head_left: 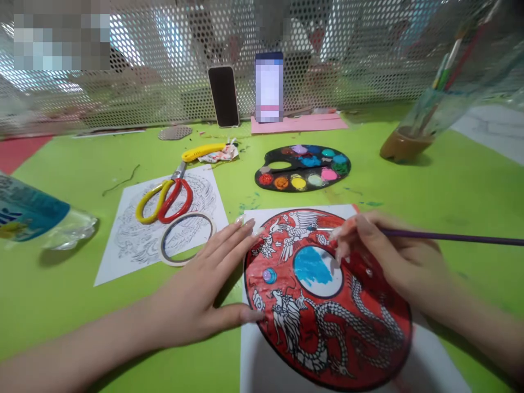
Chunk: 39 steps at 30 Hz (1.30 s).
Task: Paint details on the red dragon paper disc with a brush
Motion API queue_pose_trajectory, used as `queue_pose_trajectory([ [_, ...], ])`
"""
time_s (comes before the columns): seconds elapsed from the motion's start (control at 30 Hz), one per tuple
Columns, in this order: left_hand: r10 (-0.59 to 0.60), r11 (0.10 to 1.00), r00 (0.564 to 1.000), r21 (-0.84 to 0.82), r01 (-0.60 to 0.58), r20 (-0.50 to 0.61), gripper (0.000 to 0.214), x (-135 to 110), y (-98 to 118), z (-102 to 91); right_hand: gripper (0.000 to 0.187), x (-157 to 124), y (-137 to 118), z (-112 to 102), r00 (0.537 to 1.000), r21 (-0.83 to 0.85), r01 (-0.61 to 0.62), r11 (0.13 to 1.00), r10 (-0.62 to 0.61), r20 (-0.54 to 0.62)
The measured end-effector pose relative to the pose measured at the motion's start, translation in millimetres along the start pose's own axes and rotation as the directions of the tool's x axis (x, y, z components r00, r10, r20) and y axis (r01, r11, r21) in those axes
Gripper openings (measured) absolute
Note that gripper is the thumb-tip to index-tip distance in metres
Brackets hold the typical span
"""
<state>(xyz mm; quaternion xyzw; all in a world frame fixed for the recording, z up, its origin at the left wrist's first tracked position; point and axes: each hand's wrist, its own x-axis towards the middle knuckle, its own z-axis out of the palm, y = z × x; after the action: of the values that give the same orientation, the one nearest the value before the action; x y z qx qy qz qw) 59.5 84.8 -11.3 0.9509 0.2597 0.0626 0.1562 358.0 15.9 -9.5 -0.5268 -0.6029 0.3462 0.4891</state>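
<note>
- Right hand [393, 256] pinches a purple paintbrush [450, 236] above the red dragon disc [327, 333] on white paper [262, 365].
- Left hand [192, 295] lies spread, touching the disc's edge.
- I'd flag: disc slipping could streak its blue centre [313, 267].

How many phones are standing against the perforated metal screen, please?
2: a dark-backed phone on the left, and a phone with a blurred screen to its right, by pink paper.
</note>
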Motion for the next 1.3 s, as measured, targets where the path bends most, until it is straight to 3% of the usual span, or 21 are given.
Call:
queue_pose_trajectory([
  [0.17, -0.058, 0.994, 0.985, -0.1, 0.042, -0.162, 0.064, -1, -4, -1.2, 0.03, -1, -1, 0, 0.999, 0.03, -0.037, 0.999, 0.037, 0.003],
  [0.27, -0.166, 0.977, 0.954, -0.172, 0.125, -0.249, 0.049, 2, 6, -5.7, 0.032, -1, -4, 2, 0.999, 0.064, -0.041, 0.997, 0.039, 0.029],
  [0.33, -0.21, 0.967, 0.948, -0.196, 0.165, -0.238, 0.043, 5, 16, -6.9, 0.033, -1, -6, 3, 0.999, 0.053, -0.026, 0.998, 0.024, 0.031],
  [0.47, -0.126, 0.982, 0.98, -0.163, 0.101, -0.154, 0.041, 10, 31, -2.7, 0.032, -1, -8, 2, 0.999, -0.028, 0.031, 0.999, -0.031, 0.015],
  [0.63, -0.075, 0.99, 0.992, -0.129, 0.061, -0.106, 0.041, 18, 32, 1.5, 0.031, 0, -5, 0, 0.989, -0.23, 0.15, 0.962, -0.15, 0.015],
  [0.8, -0.068, 0.994, 0.995, -0.097, 0.06, -0.077, 0.042, 21, 33, -0.6, 0.029, 1, -1, 2, 0.957, -0.371, 0.291, 0.882, -0.267, 0.115],
  [1.3, -0.096, 0.987, 0.995, -0.136, 0.09, -0.04, 0.045, 21, 35, -0.4, 0.018, 1, 12, 0, 0.926, -0.392, 0.371, 0.842, -0.3, 0.231],
])
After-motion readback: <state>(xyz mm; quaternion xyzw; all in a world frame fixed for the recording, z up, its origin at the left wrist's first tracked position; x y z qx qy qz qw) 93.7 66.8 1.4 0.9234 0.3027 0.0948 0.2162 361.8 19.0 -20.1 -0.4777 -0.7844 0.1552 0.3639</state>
